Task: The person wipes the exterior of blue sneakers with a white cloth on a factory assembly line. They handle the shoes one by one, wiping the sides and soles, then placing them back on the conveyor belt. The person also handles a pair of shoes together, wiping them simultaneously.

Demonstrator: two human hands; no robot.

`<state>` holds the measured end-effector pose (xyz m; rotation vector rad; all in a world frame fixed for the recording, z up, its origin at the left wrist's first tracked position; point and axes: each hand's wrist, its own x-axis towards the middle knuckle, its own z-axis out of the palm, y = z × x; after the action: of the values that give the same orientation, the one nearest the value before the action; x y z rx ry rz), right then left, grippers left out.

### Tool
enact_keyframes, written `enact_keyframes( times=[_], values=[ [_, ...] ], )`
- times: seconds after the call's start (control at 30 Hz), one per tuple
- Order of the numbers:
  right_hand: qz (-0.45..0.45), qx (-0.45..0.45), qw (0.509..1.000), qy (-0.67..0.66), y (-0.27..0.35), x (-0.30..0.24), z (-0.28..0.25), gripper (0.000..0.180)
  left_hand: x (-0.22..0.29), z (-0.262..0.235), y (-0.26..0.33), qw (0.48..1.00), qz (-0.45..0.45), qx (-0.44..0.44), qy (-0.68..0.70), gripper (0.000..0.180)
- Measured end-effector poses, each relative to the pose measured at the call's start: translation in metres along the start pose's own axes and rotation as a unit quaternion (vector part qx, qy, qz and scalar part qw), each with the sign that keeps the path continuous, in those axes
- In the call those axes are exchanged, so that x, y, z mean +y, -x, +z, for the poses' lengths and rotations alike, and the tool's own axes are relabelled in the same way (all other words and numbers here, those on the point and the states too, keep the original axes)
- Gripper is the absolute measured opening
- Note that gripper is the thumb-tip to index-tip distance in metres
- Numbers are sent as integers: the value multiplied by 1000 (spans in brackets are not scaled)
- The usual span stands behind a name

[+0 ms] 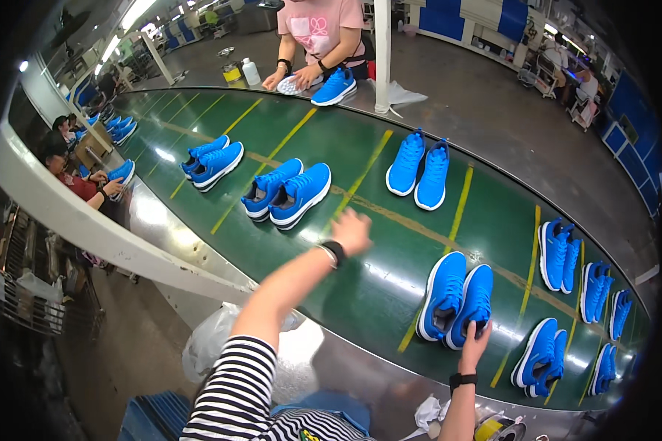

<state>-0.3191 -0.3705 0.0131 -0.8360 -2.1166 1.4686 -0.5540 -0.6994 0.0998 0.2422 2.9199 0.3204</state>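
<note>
My left hand [351, 230] reaches out over the green conveyor belt [375, 287], its fingers loosely apart and slightly blurred, with nothing visible in them. It is nearest a pair of blue sneakers with white soles, of which the closer one is the right sneaker [301, 197]. At the right, my right hand [476, 345] grips the heel collar of a blue sneaker [475, 298]. Its mate, another blue sneaker [443, 294], stands close beside it on the belt, both toes pointing away from me. Black bands circle both my wrists.
More blue sneaker pairs stand along the belt, one pair [418, 169] at the far side. Across the belt a person in a pink shirt [320, 33] handles sneakers. A white post [382, 59] rises at the far edge; a white frame bar [125, 242] crosses the left.
</note>
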Motion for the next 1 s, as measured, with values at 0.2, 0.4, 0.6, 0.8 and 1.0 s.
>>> enact_keyframes(
  times=[0.2,0.4,0.6,0.8,1.0],
  values=[
    [-18,139,985,98,50,-48,-9,40,-191,-40,-21,940,-242,-81,-226,54],
    [19,106,994,-18,97,-58,-10,28,-217,-15,-32,956,-223,-81,-174,59],
    [73,-44,993,-87,131,-89,16,16,-178,-30,-22,997,-74,-31,-3,58],
    [59,-216,961,-162,160,-112,51,31,-68,-73,24,981,81,-166,55,61],
    [135,-209,945,-212,210,-145,64,62,-21,-52,183,932,299,-155,137,37]
  ],
)
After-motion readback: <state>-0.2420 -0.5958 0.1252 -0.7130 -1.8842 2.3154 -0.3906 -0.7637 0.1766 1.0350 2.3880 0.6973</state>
